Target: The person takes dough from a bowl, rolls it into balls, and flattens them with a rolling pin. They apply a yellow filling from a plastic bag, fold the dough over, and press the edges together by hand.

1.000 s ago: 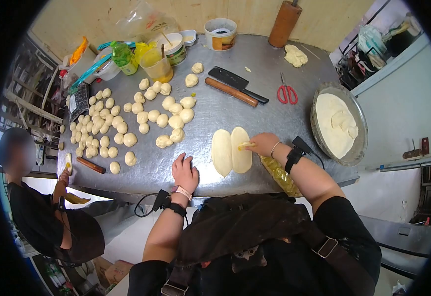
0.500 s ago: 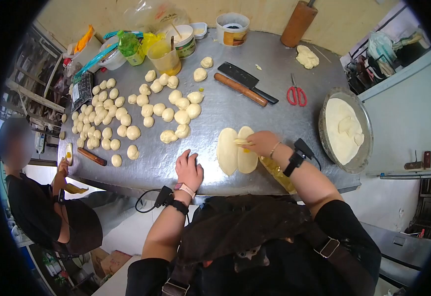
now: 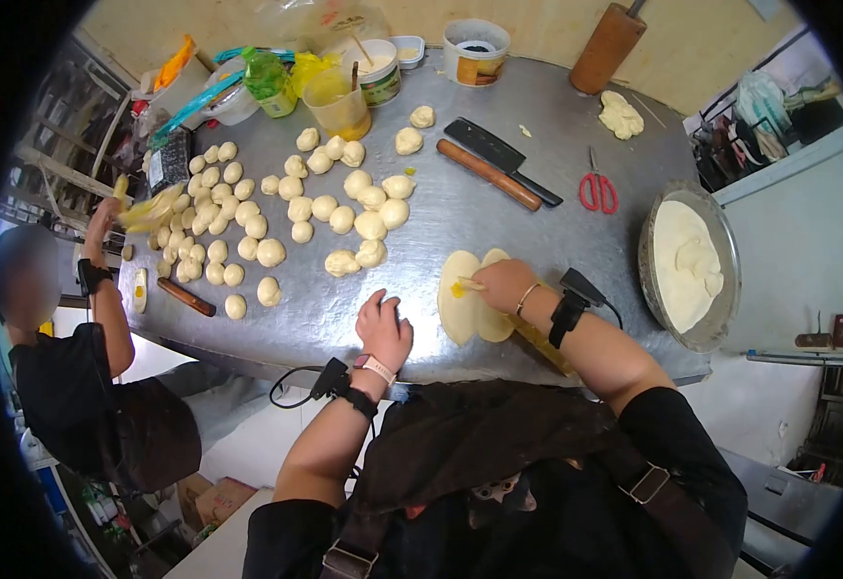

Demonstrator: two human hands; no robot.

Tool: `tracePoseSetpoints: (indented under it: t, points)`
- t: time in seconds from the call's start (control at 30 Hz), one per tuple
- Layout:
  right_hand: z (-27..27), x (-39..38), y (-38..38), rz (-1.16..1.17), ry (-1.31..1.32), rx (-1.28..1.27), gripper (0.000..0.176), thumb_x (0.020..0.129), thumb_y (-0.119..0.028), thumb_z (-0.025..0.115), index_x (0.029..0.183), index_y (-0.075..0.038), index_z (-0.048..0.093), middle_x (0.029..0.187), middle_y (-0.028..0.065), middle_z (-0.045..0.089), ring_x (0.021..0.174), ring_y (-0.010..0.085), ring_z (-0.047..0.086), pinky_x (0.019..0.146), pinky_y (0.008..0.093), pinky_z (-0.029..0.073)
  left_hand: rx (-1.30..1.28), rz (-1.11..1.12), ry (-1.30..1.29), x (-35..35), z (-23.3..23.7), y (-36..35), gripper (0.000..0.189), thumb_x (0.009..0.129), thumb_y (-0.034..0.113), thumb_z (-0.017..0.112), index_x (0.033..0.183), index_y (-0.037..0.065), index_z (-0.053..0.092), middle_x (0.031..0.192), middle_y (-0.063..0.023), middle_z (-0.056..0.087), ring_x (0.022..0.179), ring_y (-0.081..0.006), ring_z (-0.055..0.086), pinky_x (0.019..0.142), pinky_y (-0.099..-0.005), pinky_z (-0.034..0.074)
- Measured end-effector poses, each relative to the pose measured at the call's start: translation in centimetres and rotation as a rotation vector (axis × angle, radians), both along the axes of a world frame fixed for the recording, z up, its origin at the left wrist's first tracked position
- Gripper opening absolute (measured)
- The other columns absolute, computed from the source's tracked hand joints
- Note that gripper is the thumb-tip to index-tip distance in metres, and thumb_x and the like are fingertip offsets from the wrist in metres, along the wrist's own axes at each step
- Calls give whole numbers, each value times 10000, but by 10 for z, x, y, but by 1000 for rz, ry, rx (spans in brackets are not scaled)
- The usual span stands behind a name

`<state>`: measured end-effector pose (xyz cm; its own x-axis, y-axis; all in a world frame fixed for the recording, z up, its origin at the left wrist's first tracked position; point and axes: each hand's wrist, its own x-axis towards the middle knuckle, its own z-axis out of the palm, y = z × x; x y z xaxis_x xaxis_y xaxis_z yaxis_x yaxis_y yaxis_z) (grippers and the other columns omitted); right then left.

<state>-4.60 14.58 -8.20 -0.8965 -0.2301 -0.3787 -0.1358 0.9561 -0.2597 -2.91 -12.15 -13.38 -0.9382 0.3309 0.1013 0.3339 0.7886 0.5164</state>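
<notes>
Two flattened oval dough pieces lie side by side on the metal table in front of me. Above them, my right hand is closed around a pale, narrow-ended object, whose kind I cannot tell. By its tip, a yellow dab marks the left dough piece. A yellow, shiny, bag-like length trails beneath the wrist toward the table edge. My left hand rests on the tabletop left of the dough, fingers apart, holding nothing.
Many dough balls cover the left side. Beyond my hands lie a cleaver, a rolling pin and red scissors. A flour bowl stands right. At left, a person holds a yellow floppy object.
A yellow dab now shows on the left dough piece, near my right hand's tip. The person at left has raised an arm over the dough balls. My view has shifted slightly.
</notes>
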Motion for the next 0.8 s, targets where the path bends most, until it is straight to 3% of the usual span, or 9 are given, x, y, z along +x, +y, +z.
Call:
tracePoseSetpoints:
  t: [0.23, 0.4, 0.5, 0.57, 0.6, 0.67, 0.7, 0.73, 0.8]
  points:
    - [11, -2, 12, -99, -109, 189, 236, 829, -305, 543, 868, -146, 713, 849, 129, 695, 786, 334, 672, 680, 441, 533, 255, -71, -212, -60, -17, 76, 351, 805, 174, 675, 1116, 21, 621, 1126, -225, 591, 1071, -393, 546, 936, -450, 443]
    - [16, -9, 71, -516, 189, -142, 346, 786, -326, 686, 1006, -59, 673, 920, 173, 670, 895, 352, 636, 774, 424, 500, 53, -273, -186, -88, -1, 105, 280, 791, 231, 673, 1020, 72, 647, 1004, -156, 579, 970, -352, 554, 871, -429, 466]
    - [24, -7, 69, -476, 725, 80, 340, 768, -207, 720, 1052, -36, 643, 990, 164, 637, 940, 330, 600, 824, 416, 480, 39, -393, -177, -102, -23, 116, 212, 803, 216, 650, 944, 59, 633, 970, -168, 592, 947, -362, 568, 848, -438, 469]
    - [-2, -15, 68, -197, 571, -231, 433, 723, -175, 749, 1118, -43, 630, 1064, 155, 590, 1030, 319, 550, 886, 413, 451, 157, -346, -317, -111, -46, 120, 165, 820, 192, 626, 880, 40, 600, 920, -189, 615, 907, -381, 592, 804, -454, 476]
    - [-24, -21, 60, -150, 396, -341, 419, 718, -157, 733, 1113, -59, 632, 1097, 144, 607, 1051, 328, 558, 918, 424, 441, 127, -363, -326, -108, 2, 107, 139, 838, 177, 600, 866, 42, 587, 889, -201, 633, 880, -398, 610, 773, -469, 478]
    - [-16, -23, 28, 55, 334, -273, 393, 722, -171, 732, 1096, -84, 647, 1043, 129, 618, 991, 330, 570, 875, 428, 458, 129, -406, -383, -112, -2, 110, 118, 844, 175, 613, 890, 66, 613, 904, -170, 650, 878, -362, 627, 761, -445, 494]
    - [-20, -27, 20, 96, 337, -276, 368, 731, -191, 731, 1079, -103, 651, 999, 117, 615, 976, 325, 566, 855, 428, 460, 312, -433, -435, -110, 11, 103, 138, 839, 188, 642, 906, 68, 635, 882, -150, 658, 858, -331, 636, 753, -412, 505]
    - [-22, -30, 11, 54, 370, -339, 312, 752, -216, 716, 1043, -116, 658, 995, 96, 625, 997, 319, 562, 851, 425, 457, 135, -452, -329, -112, 25, 98, 184, 826, 202, 667, 960, 79, 643, 871, -153, 668, 829, -336, 641, 756, -411, 506]
    - [-17, -31, 5, -42, 327, -327, 213, 804, -273, 666, 943, -113, 683, 903, 92, 654, 890, 311, 607, 782, 414, 477, 236, -439, -352, -107, 42, 87, 191, 817, 181, 679, 967, 72, 632, 861, -151, 652, 822, -315, 633, 741, -396, 505]
